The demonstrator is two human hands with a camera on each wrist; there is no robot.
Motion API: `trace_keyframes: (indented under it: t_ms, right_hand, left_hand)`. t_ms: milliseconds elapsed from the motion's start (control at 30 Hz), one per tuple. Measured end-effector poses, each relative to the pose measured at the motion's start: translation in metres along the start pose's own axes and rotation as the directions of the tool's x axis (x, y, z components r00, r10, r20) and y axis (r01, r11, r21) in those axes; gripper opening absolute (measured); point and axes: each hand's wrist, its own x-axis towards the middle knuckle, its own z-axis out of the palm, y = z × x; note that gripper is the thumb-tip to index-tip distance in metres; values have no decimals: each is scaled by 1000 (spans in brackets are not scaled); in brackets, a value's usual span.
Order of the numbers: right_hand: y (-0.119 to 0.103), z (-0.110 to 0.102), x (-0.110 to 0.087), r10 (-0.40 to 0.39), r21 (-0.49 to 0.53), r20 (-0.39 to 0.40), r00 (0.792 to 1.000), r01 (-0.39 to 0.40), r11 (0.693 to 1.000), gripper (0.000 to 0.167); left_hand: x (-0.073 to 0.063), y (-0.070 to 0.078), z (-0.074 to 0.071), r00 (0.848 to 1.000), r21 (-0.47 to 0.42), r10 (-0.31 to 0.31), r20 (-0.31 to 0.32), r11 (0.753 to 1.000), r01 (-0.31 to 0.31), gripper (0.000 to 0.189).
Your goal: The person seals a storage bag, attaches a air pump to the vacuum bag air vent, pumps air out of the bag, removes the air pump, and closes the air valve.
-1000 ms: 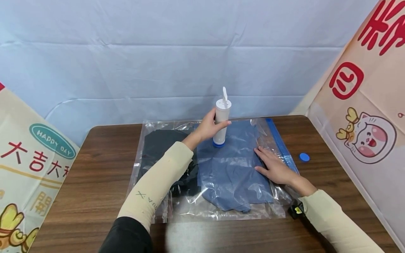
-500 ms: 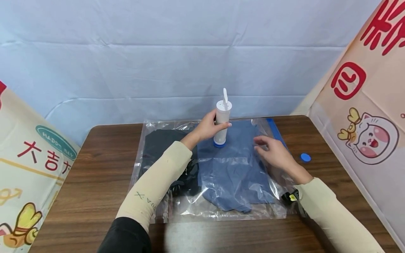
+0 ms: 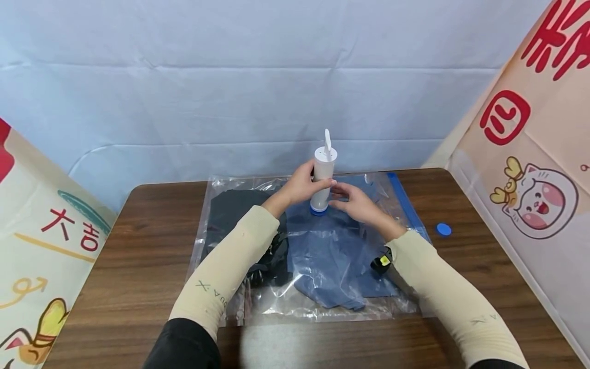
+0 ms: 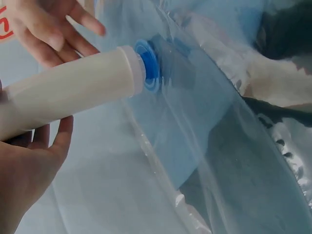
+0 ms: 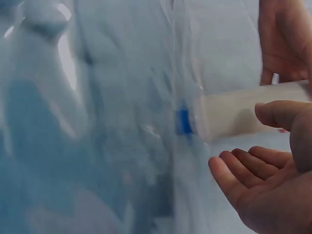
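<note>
A white cylindrical hand pump [image 3: 324, 166] with a handle on top stands upright on a clear vacuum storage bag [image 3: 286, 307]. Its lower end meets a blue valve [image 4: 150, 66] on the plastic. My left hand [image 3: 300, 185] grips the pump's body from the left, thumb across the front. Close by on the other side, my right hand [image 3: 357, 204] has its fingers loosely bent and apart, fingertips right at the pump; the right wrist view shows its palm open beside the barrel. Folded blue fabric [image 3: 332, 251] and dark fabric [image 3: 235, 210] lie inside the bag.
A round blue cap [image 3: 444, 229] lies on the brown wooden table [image 3: 124, 271], right of the bag's blue zip edge [image 3: 407, 205]. A pale cloth backdrop [image 3: 258, 92] hangs behind the table, and printed banners flank both sides.
My right hand has lifted off the bag's right part and moved left and away from me to the pump. The left hand keeps its hold on the pump, which stays in place.
</note>
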Motion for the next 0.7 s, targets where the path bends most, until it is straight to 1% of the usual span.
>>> trace_keyframes:
  t_ms: [67, 133, 267, 333, 500, 600, 700]
  right_hand:
    - [0, 6, 5, -21, 20, 21, 1000, 20, 1000, 59]
    - [1, 12, 8, -40, 25, 23, 999, 40, 999, 59]
    - [1, 18, 11, -55, 7, -15, 998, 55, 998, 58]
    - [1, 19, 11, -51, -10, -37, 998, 50, 999, 56]
    - [2, 20, 11, -41, -36, -48, 998, 40, 999, 56]
    - [2, 20, 12, -38, -40, -57, 998, 36, 999, 56]
    - [2, 21, 14, -39, -43, -73, 997, 36, 998, 54]
  left_hand:
    - [0, 1, 0, 1000, 3, 4, 0, 1000, -4, 55]
    - [0, 1, 0, 1000, 4, 6, 1, 1000, -6, 55]
    - [-1, 1, 0, 1000, -3, 8, -4, 1000, -8, 54]
    - [-1, 0, -1, 1000, -9, 10, -2, 1000, -10, 55]
    - [-1, -1, -2, 1000, -32, 5, 4, 999, -5, 61]
    - [-1, -2, -3, 1000, -47, 0, -22, 999, -1, 68]
    - [-1, -2, -5, 998, -64, 9, -70, 998, -14, 70]
